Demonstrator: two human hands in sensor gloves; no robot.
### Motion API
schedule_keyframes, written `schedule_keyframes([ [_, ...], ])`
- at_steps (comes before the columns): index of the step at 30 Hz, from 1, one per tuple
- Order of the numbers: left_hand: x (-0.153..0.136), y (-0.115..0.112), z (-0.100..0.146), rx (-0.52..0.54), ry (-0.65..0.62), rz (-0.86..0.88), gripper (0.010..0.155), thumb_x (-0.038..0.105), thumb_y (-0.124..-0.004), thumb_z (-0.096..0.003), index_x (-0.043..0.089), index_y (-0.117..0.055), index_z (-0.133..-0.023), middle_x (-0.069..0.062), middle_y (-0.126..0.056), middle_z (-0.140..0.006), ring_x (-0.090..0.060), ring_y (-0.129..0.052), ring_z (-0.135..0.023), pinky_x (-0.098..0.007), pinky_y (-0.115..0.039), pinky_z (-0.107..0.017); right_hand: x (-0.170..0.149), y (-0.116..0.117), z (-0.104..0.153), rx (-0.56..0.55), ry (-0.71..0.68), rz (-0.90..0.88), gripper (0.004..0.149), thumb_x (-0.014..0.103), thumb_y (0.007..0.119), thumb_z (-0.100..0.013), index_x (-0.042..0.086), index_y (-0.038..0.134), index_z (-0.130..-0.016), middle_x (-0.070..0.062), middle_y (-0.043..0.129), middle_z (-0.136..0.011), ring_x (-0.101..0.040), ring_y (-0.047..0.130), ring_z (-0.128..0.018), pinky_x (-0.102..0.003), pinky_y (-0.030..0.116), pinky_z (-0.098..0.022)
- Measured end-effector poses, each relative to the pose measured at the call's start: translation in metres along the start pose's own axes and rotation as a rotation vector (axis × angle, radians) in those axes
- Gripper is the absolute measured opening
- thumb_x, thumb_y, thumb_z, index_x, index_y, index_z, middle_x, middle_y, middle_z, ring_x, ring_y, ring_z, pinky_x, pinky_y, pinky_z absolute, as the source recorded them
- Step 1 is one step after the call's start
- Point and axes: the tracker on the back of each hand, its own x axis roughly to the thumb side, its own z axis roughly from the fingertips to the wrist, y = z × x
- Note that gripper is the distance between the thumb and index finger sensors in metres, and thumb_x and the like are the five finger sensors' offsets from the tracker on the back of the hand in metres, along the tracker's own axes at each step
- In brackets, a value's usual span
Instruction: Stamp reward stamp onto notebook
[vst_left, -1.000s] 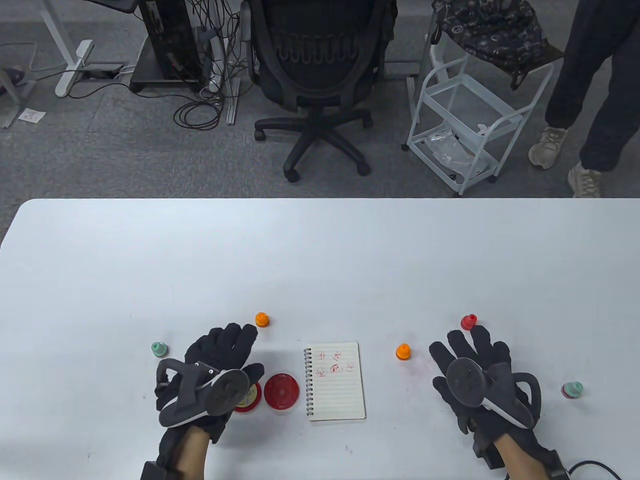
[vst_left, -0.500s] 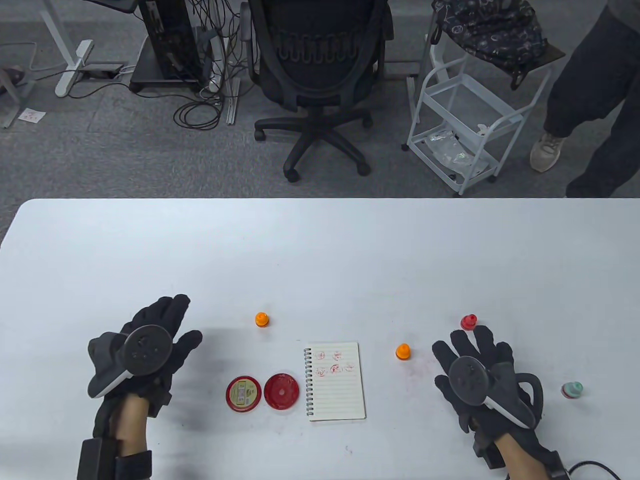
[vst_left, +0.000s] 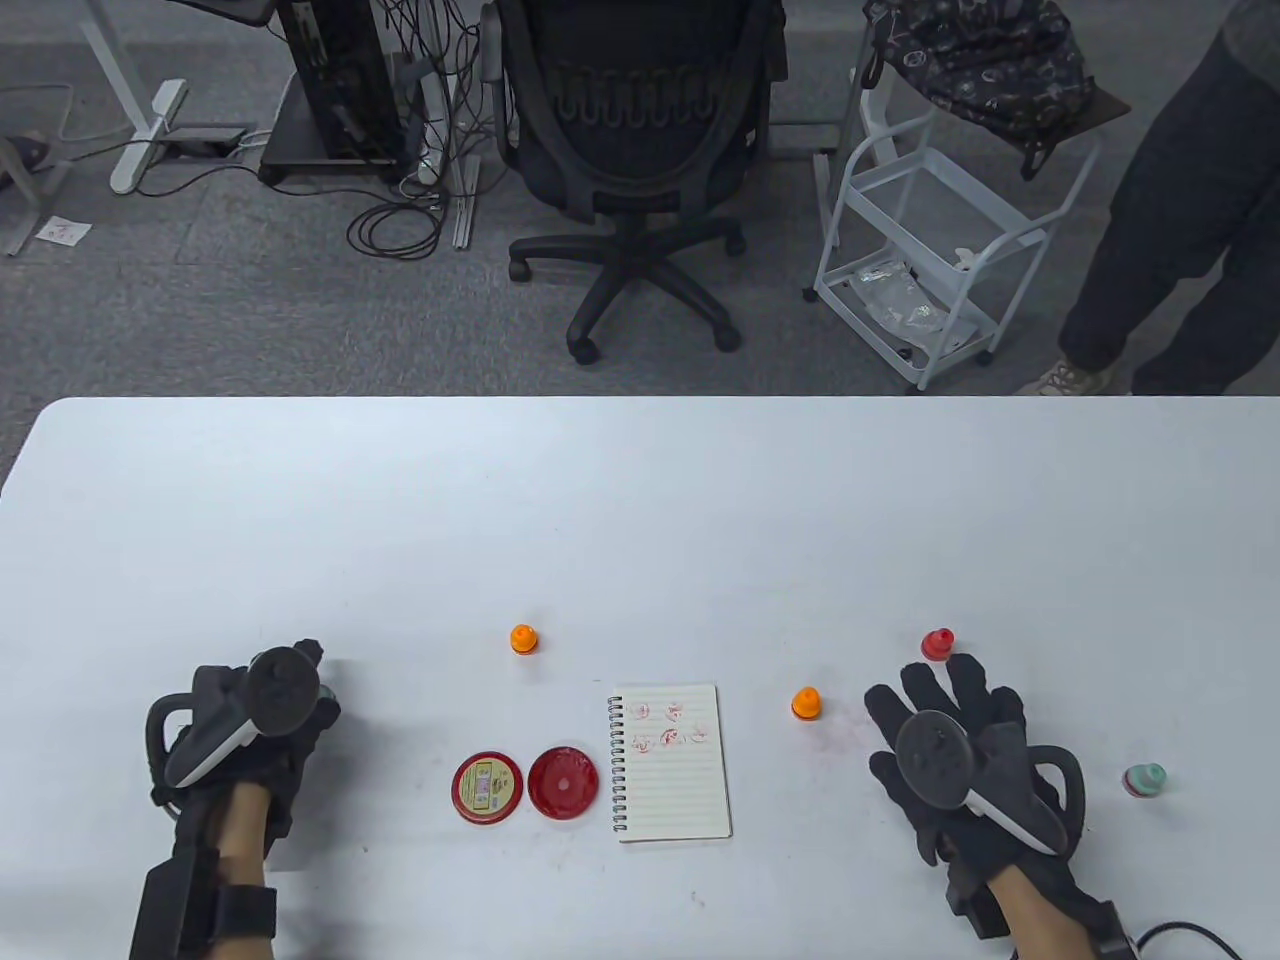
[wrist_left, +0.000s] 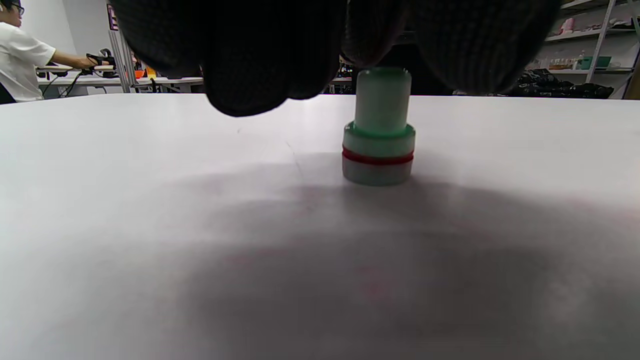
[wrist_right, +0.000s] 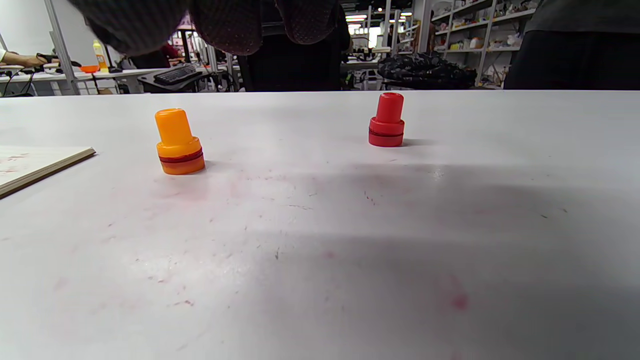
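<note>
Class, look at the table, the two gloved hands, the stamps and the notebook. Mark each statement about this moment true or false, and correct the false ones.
1. The notebook already carries red stamp marks. True.
2. The left hand is at the green stamp. True.
3. The right hand grips the red stamp. False: it rests flat with fingers spread, and the stamp stands free beyond its fingertips.
4. The ink pad lies right of the notebook. False: it lies left, beside its lid.
5. Two orange stamps are standing on the table. True.

Glossy plastic green stamp (wrist_left: 378, 130), smooth white table (wrist_left: 150, 200), knit-cloth fingers (wrist_left: 250, 65).
</note>
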Motion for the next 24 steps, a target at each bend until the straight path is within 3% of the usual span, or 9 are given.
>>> schedule_keyframes([
  [4,0.007,-0.006,-0.007,-0.038,-0.010,-0.050,0.065,0.038,-0.082,-0.0476,0.018,-0.064,-0.106,-0.009,-0.079,-0.094,-0.038,-0.086,-0.074,-0.055,-0.072,-0.059,0.000,0.000,0.000,0.001,0.001,0.005,0.065,0.052,0.066,-0.041,0.037,0.051,-0.102,0.000,0.039,-0.116,-0.042,0.020,-0.109,-0.069,0.031,-0.077],
  [11,0.018,-0.002,-0.011,0.017,-0.036,-0.092,0.049,0.031,-0.083,-0.0466,0.017,-0.078,-0.093,-0.008,-0.088,-0.083,-0.035,-0.093,-0.064,-0.053,-0.077,-0.054,-0.001,-0.001,0.000,-0.005,0.002,-0.004,0.065,0.052,0.066,-0.041,0.037,0.051,-0.102,0.001,0.039,-0.116,-0.042,0.020,-0.109,-0.069,0.031,-0.077],
  [20,0.048,0.037,0.017,0.196,-0.103,0.060,0.050,0.030,-0.085,-0.0463,0.014,-0.077,-0.093,-0.010,-0.087,-0.086,-0.037,-0.094,-0.065,-0.054,-0.078,-0.053,0.006,-0.001,0.001,-0.021,-0.043,-0.002,0.065,0.052,0.066,-0.041,0.036,0.051,-0.102,0.000,0.040,-0.116,-0.042,0.021,-0.109,-0.069,0.032,-0.076],
  [24,0.078,0.055,0.042,0.297,-0.161,0.193,0.051,0.028,-0.086,-0.0460,0.013,-0.076,-0.093,-0.011,-0.086,-0.088,-0.038,-0.095,-0.066,-0.054,-0.079,-0.052,0.014,-0.006,0.002,-0.046,-0.084,-0.040,0.065,0.052,0.067,-0.041,0.036,0.051,-0.102,-0.001,0.040,-0.115,-0.043,0.022,-0.108,-0.069,0.032,-0.076],
])
